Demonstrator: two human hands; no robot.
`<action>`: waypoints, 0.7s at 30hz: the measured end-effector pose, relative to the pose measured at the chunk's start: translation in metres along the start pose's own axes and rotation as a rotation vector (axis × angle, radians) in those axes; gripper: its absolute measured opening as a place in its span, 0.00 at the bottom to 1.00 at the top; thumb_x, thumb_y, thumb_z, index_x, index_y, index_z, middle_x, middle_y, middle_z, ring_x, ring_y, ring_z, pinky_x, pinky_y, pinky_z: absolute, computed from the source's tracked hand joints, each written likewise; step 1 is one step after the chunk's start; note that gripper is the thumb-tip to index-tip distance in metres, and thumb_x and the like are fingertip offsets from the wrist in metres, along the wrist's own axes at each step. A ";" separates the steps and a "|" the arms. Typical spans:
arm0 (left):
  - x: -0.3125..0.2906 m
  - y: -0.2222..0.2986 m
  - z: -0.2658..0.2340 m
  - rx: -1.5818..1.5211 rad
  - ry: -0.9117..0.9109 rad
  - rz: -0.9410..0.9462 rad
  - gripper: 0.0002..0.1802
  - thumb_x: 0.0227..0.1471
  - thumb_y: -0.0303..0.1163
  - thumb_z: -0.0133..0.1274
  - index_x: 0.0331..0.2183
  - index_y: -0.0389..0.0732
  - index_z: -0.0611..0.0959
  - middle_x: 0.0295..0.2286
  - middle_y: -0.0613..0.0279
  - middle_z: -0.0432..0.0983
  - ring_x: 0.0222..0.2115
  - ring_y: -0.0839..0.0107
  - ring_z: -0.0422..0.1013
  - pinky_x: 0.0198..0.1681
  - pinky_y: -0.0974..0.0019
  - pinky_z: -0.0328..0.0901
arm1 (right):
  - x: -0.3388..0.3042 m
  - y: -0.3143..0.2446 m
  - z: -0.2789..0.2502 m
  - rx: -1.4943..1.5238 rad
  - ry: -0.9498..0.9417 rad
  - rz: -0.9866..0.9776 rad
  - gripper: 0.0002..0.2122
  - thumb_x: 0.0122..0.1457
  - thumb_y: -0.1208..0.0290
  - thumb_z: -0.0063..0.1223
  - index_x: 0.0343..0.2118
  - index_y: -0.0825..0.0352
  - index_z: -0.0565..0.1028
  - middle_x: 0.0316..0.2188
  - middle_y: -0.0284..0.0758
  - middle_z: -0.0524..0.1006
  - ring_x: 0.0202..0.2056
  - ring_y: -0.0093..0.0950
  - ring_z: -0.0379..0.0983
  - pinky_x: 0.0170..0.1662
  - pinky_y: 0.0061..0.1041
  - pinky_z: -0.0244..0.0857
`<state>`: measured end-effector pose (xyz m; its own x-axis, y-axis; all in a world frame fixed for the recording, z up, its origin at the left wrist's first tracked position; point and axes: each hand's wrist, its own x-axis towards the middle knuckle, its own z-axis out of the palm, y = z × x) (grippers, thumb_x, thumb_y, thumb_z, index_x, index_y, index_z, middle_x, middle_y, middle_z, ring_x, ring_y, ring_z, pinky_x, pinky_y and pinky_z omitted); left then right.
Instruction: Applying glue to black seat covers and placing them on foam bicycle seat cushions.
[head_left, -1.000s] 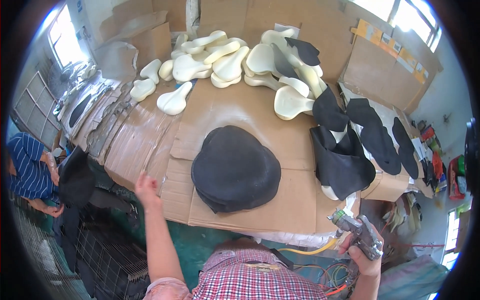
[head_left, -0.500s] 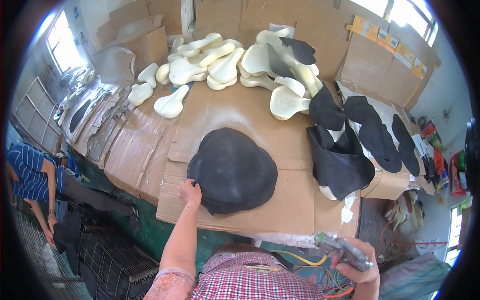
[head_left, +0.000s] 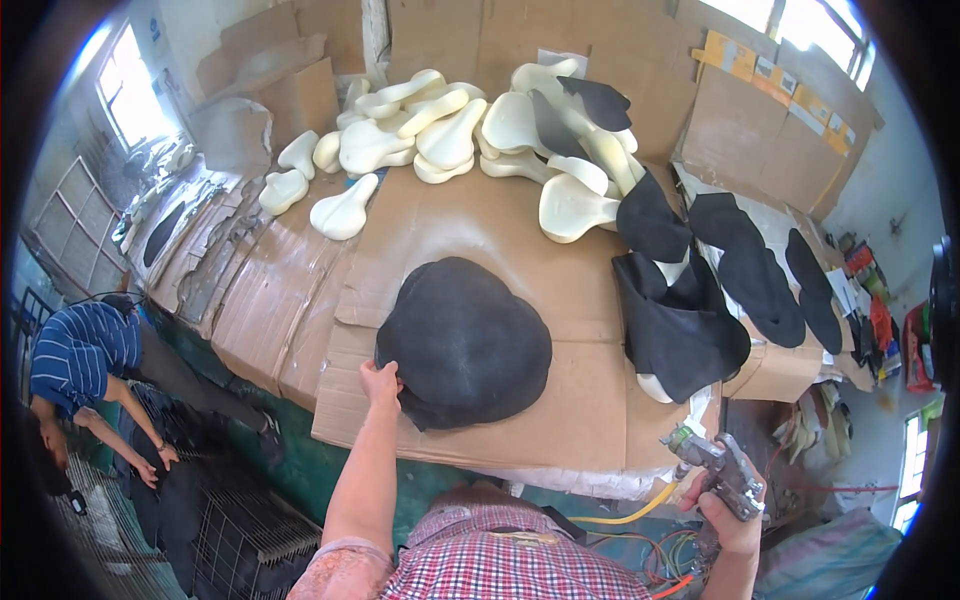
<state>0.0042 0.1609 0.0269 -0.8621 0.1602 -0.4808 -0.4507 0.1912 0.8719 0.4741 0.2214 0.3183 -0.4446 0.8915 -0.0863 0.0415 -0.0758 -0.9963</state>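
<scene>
A stack of black saddle-shaped cover pieces (head_left: 465, 340) lies flat in the middle of the cardboard-topped table (head_left: 570, 430). At its left edge, my left hand (head_left: 382, 384) is closed, thumb and fingers pinching the rim of the top piece. My right hand (head_left: 728, 515) grips a metal spray gun (head_left: 712, 468) off the table's front right edge. A yellow hose (head_left: 640, 512) runs close by the gun. To the right of the stack, a large folded black cover (head_left: 685, 325) lies over a pale foam saddle that shows only at its lower edge.
Cream foam bicycle saddles (head_left: 375, 145) are heaped along the back of the table. More black pieces (head_left: 755, 275) lie at the right. Cardboard panels (head_left: 560, 35) stand behind. At the far left, a person in a striped shirt (head_left: 85, 345) bends over black material on wire racks (head_left: 240, 530).
My right hand has moved right with the spray gun and turned it more upright. My left hand stays at the stack's edge. The person at left has bent lower and moved their hands right.
</scene>
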 end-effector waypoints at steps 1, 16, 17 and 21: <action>-0.003 0.001 0.000 -0.005 0.007 0.004 0.26 0.44 0.25 0.57 0.46 0.37 0.68 0.31 0.60 0.71 0.21 0.72 0.68 0.21 0.65 0.67 | 0.000 -0.003 -0.004 0.009 -0.016 0.021 0.28 0.43 0.79 0.59 0.51 0.77 0.66 0.27 0.38 0.75 0.27 0.26 0.73 0.34 0.25 0.69; -0.047 0.065 0.028 -0.474 -0.450 -0.001 0.28 0.44 0.15 0.49 0.49 0.43 0.68 0.35 0.61 0.73 0.31 0.65 0.72 0.28 0.62 0.71 | 0.011 0.008 0.003 0.051 -0.245 0.059 0.30 0.45 0.77 0.60 0.53 0.76 0.64 0.29 0.40 0.75 0.31 0.28 0.73 0.37 0.27 0.69; -0.051 0.083 0.027 -0.565 -0.480 0.035 0.25 0.44 0.16 0.50 0.46 0.44 0.69 0.34 0.62 0.74 0.31 0.65 0.73 0.28 0.61 0.71 | 0.010 0.006 0.003 0.040 -0.266 0.037 0.29 0.45 0.76 0.60 0.53 0.76 0.64 0.29 0.40 0.75 0.32 0.27 0.73 0.38 0.27 0.68; -0.067 0.153 0.002 -0.826 -0.495 0.215 0.15 0.46 0.19 0.51 0.38 0.44 0.74 0.33 0.62 0.76 0.33 0.68 0.73 0.36 0.62 0.70 | 0.009 0.003 0.001 0.036 -0.221 0.071 0.29 0.45 0.75 0.61 0.53 0.76 0.64 0.30 0.40 0.75 0.33 0.27 0.73 0.39 0.26 0.67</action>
<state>-0.0066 0.1818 0.1924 -0.8355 0.5352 -0.1246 -0.4780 -0.5959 0.6453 0.4693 0.2290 0.3140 -0.6271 0.7642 -0.1508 0.0493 -0.1542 -0.9868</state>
